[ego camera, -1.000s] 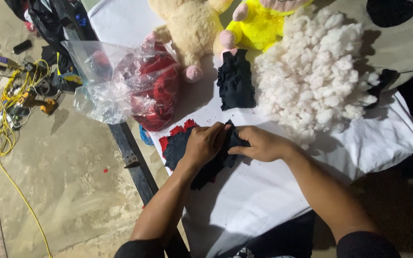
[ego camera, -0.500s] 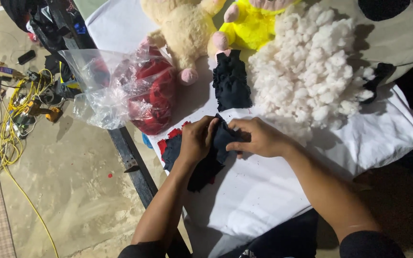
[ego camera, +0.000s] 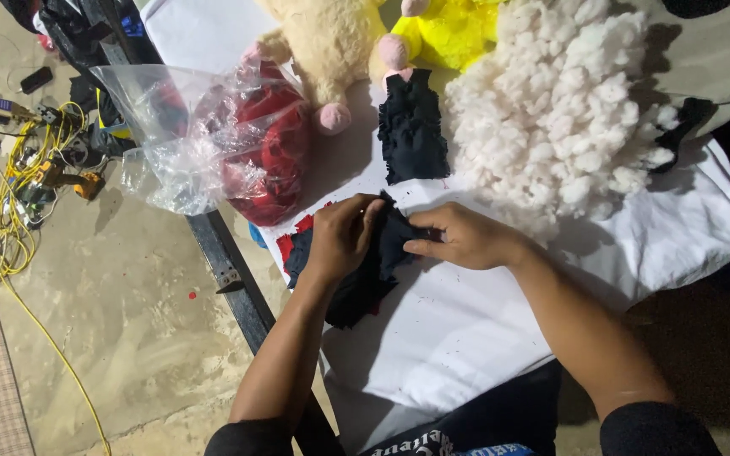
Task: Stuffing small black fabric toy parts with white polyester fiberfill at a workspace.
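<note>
- head view is showing a table draped in a white cloth (ego camera: 466,338), taking up the centre and right of the frame, with a dark metal edge rail (ego camera: 230,270) running along its left side.
- left hand (ego camera: 344,236) is pressing down on a dark fabric piece (ego camera: 356,287) at the centre, fingers curled and gripping its upper fold.
- right hand (ego camera: 462,238) is pinching the same fabric between thumb and forefinger, other fingers lying narrow together.
- a second dark fabric piece (ego camera: 413,127) is lying above, apart from the hands.
- white stuffing (ego camera: 551,110) is piling up at upper right; a beige plush toy (ego camera: 331,42) and yellow plush (ego camera: 449,29) are sitting at the top.
- a clear plastic bag (ego camera: 213,135) with red pieces is resting at the table's left edge.
- concrete floor (ego camera: 103,321) is filling the left, with yellow cables (ego camera: 10,194) tangling at upper left.
</note>
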